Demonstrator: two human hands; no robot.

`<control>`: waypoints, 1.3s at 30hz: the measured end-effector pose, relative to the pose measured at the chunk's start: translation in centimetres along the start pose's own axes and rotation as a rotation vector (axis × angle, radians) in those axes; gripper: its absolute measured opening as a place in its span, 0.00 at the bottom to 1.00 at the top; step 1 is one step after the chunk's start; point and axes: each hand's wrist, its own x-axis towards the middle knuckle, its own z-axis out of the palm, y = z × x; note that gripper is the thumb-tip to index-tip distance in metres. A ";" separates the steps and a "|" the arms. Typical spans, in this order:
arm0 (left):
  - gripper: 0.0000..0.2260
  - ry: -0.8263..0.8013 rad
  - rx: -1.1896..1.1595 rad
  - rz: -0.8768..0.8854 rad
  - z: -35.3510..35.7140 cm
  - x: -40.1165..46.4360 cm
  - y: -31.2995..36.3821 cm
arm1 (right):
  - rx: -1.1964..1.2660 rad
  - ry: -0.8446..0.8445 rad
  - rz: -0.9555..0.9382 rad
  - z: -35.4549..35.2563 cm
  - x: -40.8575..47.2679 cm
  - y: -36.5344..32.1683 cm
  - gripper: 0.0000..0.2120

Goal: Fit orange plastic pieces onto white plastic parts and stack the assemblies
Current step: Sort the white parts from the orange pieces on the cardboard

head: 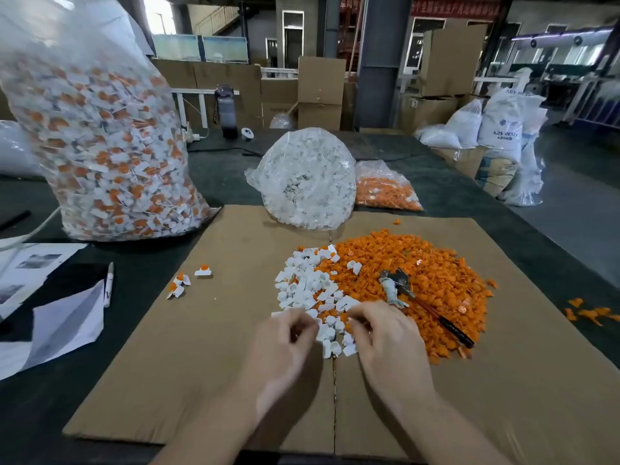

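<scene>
Head view: hands over white parts (313, 290)

Cardboard sheet (201, 364) on the counter (469, 196), two loose piles of parts (419, 280) side by side on it – a scraper (402, 286) lying on the right pile, three assemblies (188, 280) to the left, bags behind – the biggest bag (100, 146) far left.

Marker pen (109, 287) by papers (50, 317); water bottle (225, 110) at back.

Orange pieces (419, 283); white parts (308, 290); brown cardboard (167, 364); dark table (33, 414)
</scene>
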 end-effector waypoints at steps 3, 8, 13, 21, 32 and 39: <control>0.09 0.082 -0.008 -0.024 1.1 2.4 -0.5 | -0.227 0.026 0.095 1.2 2.2 0.9 0.06; 0.06 0.163 0.023 0.035 3.5 4.1 -1.1 | -0.460 -0.150 0.200 2.5 3.8 2.2 0.13; 0.08 0.234 0.015 0.072 4.6 5.2 -1.4 | -0.533 -0.245 0.213 3.2 5.1 2.5 0.16; 0.09 0.275 -0.087 0.153 5.0 5.6 -1.8 | -0.373 -0.144 0.198 3.8 6.0 2.6 0.09; 0.13 0.249 -0.106 0.181 4.6 5.8 -1.8 | -0.108 -0.082 0.071 4.6 5.4 2.2 0.08; 0.15 0.152 0.009 0.267 4.9 5.3 -1.8 | -0.168 0.031 0.062 4.7 4.7 3.5 0.12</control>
